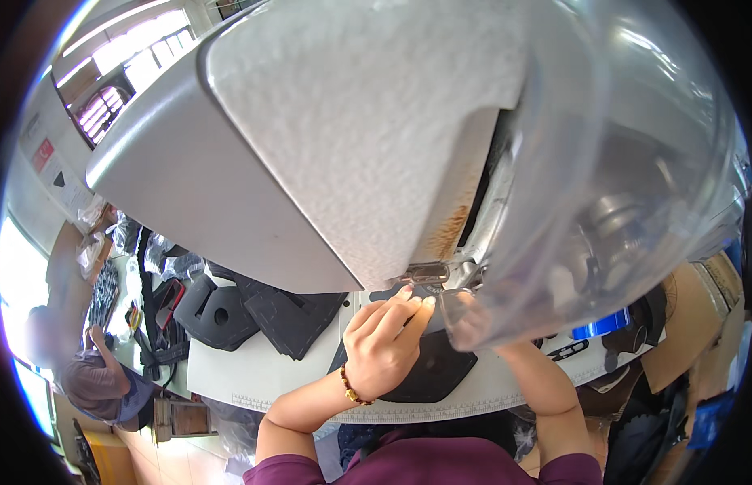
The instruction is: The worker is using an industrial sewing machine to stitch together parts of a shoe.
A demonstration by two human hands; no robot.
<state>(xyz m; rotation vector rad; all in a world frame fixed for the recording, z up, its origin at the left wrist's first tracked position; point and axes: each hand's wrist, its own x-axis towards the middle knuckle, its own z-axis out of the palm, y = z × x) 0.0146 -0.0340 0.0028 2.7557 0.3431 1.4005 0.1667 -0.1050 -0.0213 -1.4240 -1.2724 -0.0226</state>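
Note:
A large light-grey sewing machine head [368,121] fills the upper middle, its needle area [428,273] just beyond my fingertips. My left hand [384,343], with a beaded bracelet [351,390] at its wrist, reaches up to that area. Its fingertips are pinched together, and whatever lies between them is too small to make out. My right hand [471,319] is beside it, seen blurred through a clear plastic cover [545,275], so its fingers cannot be read. On the white table [254,380] below lies a black fabric piece [432,370], partly hidden by my left hand.
Stacked black cut pieces [295,315] and a black padded piece [216,313] lie left of my hands. A blue ring-shaped thing [600,325] sits at right, near cardboard [683,323]. At far left another person [101,380] works at a neighbouring table.

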